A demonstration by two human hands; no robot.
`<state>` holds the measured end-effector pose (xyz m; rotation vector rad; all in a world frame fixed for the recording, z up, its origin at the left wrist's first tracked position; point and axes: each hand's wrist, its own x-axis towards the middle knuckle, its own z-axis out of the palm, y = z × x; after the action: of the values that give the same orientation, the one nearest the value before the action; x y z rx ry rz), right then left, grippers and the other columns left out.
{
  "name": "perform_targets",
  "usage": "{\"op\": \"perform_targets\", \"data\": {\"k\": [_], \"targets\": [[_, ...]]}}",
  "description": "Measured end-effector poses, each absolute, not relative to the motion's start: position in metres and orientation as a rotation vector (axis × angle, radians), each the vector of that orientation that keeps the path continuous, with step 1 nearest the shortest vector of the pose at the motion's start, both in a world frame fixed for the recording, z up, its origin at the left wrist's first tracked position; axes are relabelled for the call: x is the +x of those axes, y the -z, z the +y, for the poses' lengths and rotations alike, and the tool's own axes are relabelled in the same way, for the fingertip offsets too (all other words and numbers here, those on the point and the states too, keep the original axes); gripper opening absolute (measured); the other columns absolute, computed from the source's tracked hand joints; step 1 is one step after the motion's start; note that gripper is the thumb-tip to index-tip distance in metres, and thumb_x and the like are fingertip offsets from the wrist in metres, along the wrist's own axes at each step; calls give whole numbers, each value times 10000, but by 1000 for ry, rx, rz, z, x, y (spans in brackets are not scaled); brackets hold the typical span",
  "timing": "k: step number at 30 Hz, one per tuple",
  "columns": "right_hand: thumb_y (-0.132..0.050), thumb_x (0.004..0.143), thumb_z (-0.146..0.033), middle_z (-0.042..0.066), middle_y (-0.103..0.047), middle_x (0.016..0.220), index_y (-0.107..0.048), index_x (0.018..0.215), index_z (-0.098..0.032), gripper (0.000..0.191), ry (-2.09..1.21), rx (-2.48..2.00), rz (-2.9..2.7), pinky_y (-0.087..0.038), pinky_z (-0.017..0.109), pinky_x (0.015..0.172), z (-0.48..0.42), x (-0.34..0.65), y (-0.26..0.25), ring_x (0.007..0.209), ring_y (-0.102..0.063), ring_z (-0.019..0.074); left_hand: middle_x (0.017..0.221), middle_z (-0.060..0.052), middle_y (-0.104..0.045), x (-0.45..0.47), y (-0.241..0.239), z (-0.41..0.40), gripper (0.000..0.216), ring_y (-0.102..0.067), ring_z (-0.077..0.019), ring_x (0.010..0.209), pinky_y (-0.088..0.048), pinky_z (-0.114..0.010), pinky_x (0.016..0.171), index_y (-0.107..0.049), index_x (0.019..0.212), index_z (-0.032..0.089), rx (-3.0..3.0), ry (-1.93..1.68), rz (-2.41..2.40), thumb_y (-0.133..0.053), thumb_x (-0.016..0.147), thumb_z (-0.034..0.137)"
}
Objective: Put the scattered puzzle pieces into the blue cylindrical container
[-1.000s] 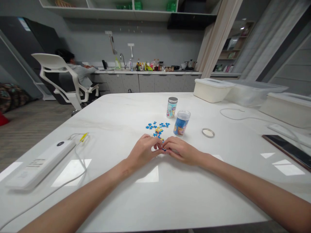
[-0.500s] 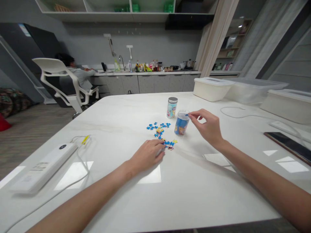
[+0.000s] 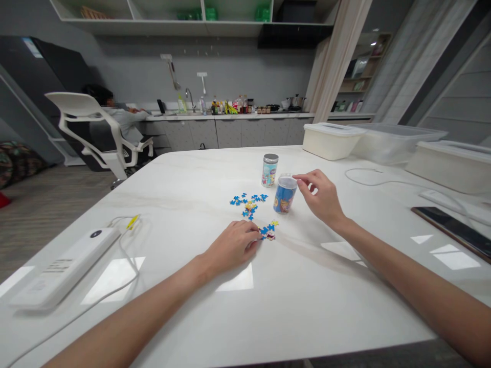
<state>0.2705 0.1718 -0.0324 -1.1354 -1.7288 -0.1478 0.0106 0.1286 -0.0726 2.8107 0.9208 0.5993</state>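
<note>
The blue jigsaw piece is no longer showing at the right hand point(image 3: 321, 197), hovering by the blue jar point(image 3: 284, 198), perhaps dropped inside. The curled left hand point(image 3: 233, 245) is touching clustered pieces point(image 3: 270, 235), scattered pieces point(image 3: 250, 206) remaining beyond; neither hand is clearly pinching anything.

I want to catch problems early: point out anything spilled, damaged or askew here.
Nothing stands out. Puzzle pieces lie scattered by the left hand, but look in use; the blue jar stands upright, apparently lidless.
</note>
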Motion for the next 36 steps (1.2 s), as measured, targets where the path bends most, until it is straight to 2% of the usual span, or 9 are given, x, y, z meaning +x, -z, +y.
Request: {"op": "perform_targets", "data": {"k": [3, 8, 12, 15, 19, 25, 31, 36], "targets": [[-495, 885, -158, 19, -516, 753, -641, 931, -196, 158, 196, -1040, -1766, -442, 286, 573, 165, 268, 31, 627, -492, 148, 1118, -95, -651, 10, 73, 128, 259, -614, -222, 1012, -501, -403, 886, -630, 1103, 180, 2799, -612, 942, -523, 875, 120], [-461, 864, -89, 26, -531, 776, -585, 933, -204, 182, 76, -814, -2080, -444, 290, 620, 154, 258, 39, 681, -520, 162, 1121, -77, -669, 10, 75, 130, 209, -629, -214, 1026, -483, -405, 923, -631, 1032, 196, 2777, -653, 948, -520, 876, 111], [-472, 919, -156, 45, -582, 845, -599, 1000, -199, 157, -136, -689, -2482, -463, 288, 659, 145, 245, 54, 736, -569, 164, 998, -52, -683, 10, 73, 132, 171, -641, -209, 935, -485, -396, 872, -624, 969, 185, 2796, -572, 1002, -527, 873, 83], [-503, 938, -238, 38, -573, 820, -621, 998, -188, 141, -176, -655, -2602, -455, 281, 626, 140, 236, 63, 688, -556, 155, 1015, -55, -687, 9, 72, 134, 138, -647, -213, 935, -484, -393, 859, -622, 973, 180, 2793, -563, 1037, -523, 900, 117], [-543, 925, -260, 24, -558, 787, -645, 966, -165, 145, -174, -634, -2614, -432, 257, 603, 137, 232, 67, 643, -531, 129, 1101, -58, -688, 6, 74, 138, 196, -639, -213, 1014, -471, -380, 893, -609, 1038, 193, 2799, -584, 1028, -493, 909, 103], [-573, 911, -240, 25, -567, 765, -675, 897, -157, 132, -198, -658, -2571, -422, 240, 593, 139, 232, 72, 638, -542, 121, 1011, -45, -686, 3, 77, 142, 206, -636, -207, 950, -473, -384, 877, -588, 1013, 194, 2790, -599, 1025, -471, 886, 82], [-549, 903, -169, 50, -601, 825, -691, 928, -168, 145, -183, -752, -2532, -445, 245, 617, 141, 235, 74, 683, -576, 131, 919, -22, -655, 4, 74, 142, 183, -618, -177, 869, -504, -322, 794, -575, 931, 202, 2532, -695, 989, -503, 829, 68], [-551, 905, -165, 70, -609, 880, -665, 1002, -153, 150, -261, -741, -2529, -479, 259, 642, 141, 237, 70, 727, -592, 145, 967, -23, -635, 3, 76, 143, 280, -634, -137, 861, -532, -271, 771, -566, 972, 202, 2305, -778, 970, -495, 770, 22]]}}
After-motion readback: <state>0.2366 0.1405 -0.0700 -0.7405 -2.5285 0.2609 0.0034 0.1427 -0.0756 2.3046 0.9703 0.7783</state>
